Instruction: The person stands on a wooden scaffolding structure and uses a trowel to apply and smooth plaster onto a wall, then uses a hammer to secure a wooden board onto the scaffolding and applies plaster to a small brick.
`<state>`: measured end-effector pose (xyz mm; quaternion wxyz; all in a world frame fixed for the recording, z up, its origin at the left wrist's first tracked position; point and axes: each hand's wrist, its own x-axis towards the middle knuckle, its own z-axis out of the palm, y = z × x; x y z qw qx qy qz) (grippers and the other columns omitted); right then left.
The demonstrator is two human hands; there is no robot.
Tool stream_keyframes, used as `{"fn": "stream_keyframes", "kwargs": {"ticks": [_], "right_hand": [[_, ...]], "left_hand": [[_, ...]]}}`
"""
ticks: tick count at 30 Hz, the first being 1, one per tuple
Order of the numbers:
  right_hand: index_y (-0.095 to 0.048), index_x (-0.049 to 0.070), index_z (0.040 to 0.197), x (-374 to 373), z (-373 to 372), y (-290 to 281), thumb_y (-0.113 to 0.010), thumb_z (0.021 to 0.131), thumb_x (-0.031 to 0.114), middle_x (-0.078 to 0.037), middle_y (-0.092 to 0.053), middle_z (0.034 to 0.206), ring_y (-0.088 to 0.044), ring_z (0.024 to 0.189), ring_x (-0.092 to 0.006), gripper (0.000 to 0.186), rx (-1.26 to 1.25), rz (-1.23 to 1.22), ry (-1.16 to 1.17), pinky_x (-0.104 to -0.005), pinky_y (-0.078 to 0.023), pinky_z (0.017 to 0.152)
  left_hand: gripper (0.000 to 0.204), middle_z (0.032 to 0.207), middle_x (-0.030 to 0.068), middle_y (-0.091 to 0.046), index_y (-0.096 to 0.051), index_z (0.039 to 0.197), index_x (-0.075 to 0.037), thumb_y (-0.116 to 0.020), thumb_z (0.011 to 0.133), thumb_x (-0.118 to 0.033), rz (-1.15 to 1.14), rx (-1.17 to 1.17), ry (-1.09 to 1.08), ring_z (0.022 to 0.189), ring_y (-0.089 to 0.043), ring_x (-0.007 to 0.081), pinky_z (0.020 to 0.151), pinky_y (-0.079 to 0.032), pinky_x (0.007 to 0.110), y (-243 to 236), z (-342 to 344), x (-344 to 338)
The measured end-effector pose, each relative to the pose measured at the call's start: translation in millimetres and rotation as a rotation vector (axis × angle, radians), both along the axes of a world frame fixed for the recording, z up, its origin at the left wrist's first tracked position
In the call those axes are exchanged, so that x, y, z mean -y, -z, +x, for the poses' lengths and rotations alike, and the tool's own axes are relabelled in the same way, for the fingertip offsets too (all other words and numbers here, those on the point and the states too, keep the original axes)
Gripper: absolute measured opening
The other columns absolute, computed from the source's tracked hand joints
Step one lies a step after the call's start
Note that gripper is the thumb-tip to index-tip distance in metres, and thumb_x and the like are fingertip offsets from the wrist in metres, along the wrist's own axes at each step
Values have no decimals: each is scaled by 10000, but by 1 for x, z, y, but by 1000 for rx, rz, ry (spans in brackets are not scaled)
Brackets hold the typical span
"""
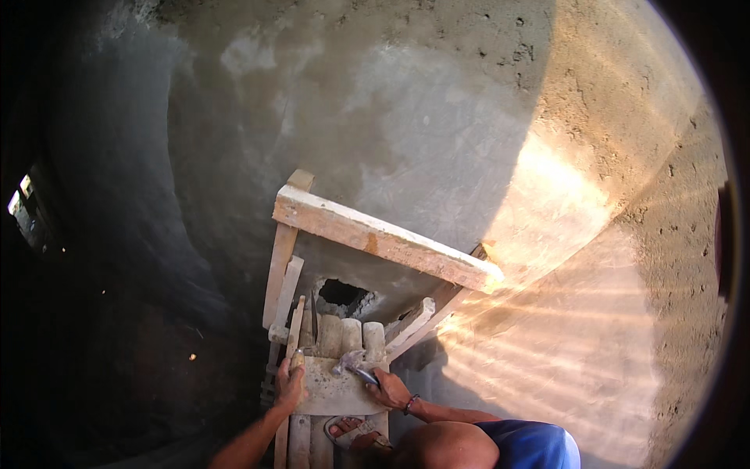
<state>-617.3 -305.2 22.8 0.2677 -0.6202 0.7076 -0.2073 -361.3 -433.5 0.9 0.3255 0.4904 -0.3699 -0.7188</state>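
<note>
– The right hand (392, 392) is wrapped round the hammer (365, 376), metal claw, dark grip?
– Yes, over the pale, gritty board (336, 402). The left hand (289, 386) clasps a rounded, wooden-looking piece (297, 359).
– And under the board?
– Round poles (330, 336). Beyond, a rough timber frame (383, 244); through it, a ragged hole (342, 293) in the grey wall (437, 117), smooth in patches, pitted and sunlit rightward.

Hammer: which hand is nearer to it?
Right: the right hand holds the hammer by its handle; the left hand is to its left, not touching it.
</note>
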Motion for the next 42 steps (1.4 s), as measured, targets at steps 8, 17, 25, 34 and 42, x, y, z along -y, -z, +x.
{"fn": "stream_keyframes", "kwargs": {"ticks": [8,17,25,34,42], "right_hand": [[-608,46,1091,-24,7,45,-588,819,154,-194,-559,975,-579,938,-381,294,-441,-120,-72,-491,-500,755],[-549,25,1291,-7,-12,-107,-474,1012,388,-179,-660,970,-668,781,-220,464,34,-178,149,-364,-537,706],[-504,81,1364,4,-13,-149,-509,1015,380,8,-595,1143,-547,1019,-94,459,891,93,239,-254,-449,899],[-521,16,1043,-100,-64,-192,-541,962,425,-118,-591,750,-591,754,-263,418,-197,111,416,-401,-458,684],[-544,24,1024,-191,-60,-266,-570,924,390,-98,-577,676,-576,610,-258,381,-60,192,650,-401,-446,571]], "left_hand": [[375,882,106,-532,-466,1143,-28,-610,810,-123,-188,37,51,622,-564,192,522,-479,358,-3,-31,3],[540,965,148,-523,-355,1355,-4,-495,875,-206,-458,-183,289,744,-564,216,659,-488,343,-68,-79,-45],[601,1180,256,-489,-379,1332,64,-586,876,-270,-1001,-17,337,1138,-506,414,969,-401,477,-112,-142,-78],[678,1341,244,-374,-490,1305,-16,-769,714,-193,-1700,458,129,1321,-280,452,1085,-222,596,-198,-139,29],[767,1409,254,-337,-436,1373,-44,-787,723,-250,-1773,792,186,1382,-222,484,1151,-140,616,-202,-159,84]]}}
